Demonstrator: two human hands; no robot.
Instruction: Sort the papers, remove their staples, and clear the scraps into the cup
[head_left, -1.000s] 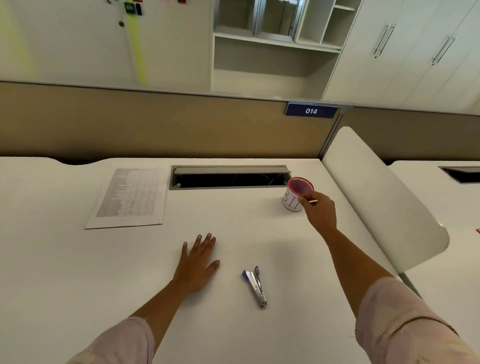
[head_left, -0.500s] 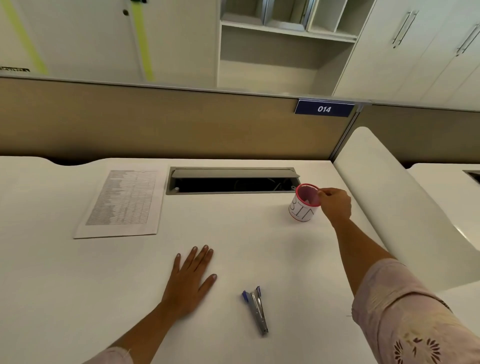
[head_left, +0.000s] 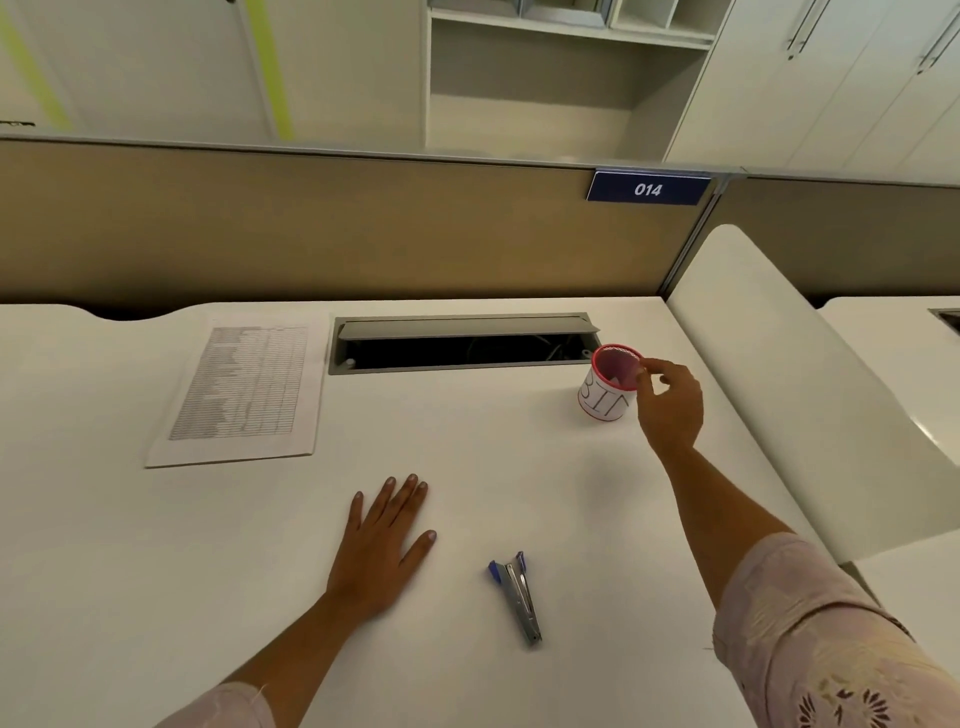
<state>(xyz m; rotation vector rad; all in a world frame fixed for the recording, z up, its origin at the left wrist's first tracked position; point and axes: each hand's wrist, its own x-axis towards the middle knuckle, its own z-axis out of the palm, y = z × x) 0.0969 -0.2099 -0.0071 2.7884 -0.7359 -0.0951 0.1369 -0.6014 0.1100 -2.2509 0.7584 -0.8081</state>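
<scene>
A white cup (head_left: 604, 404) with a red rim and hand-written letters stands at the back right of the white desk (head_left: 156, 571). A small pale scrap lies inside it. My right hand (head_left: 674, 405) hovers beside the cup's right rim, forefinger and thumb loosely apart over the opening, with nothing visible between them. My left hand (head_left: 387, 540) rests flat on the desk, fingers straight. A blue and metal staple remover (head_left: 517, 597) lies on the desk to the right of my left hand. A stack of printed papers (head_left: 241, 389) lies at the back left.
A cable slot (head_left: 462, 345) with a raised grey lid runs along the desk's back, between the papers and the cup. A tan partition (head_left: 311, 228) with a blue 014 plate stands behind. A white curved panel (head_left: 779, 374) borders the desk's right edge.
My right hand moved from the cup's near side to its right rim; the small scrap it pinched one second ago is no longer between its fingers. My left hand stayed flat.
</scene>
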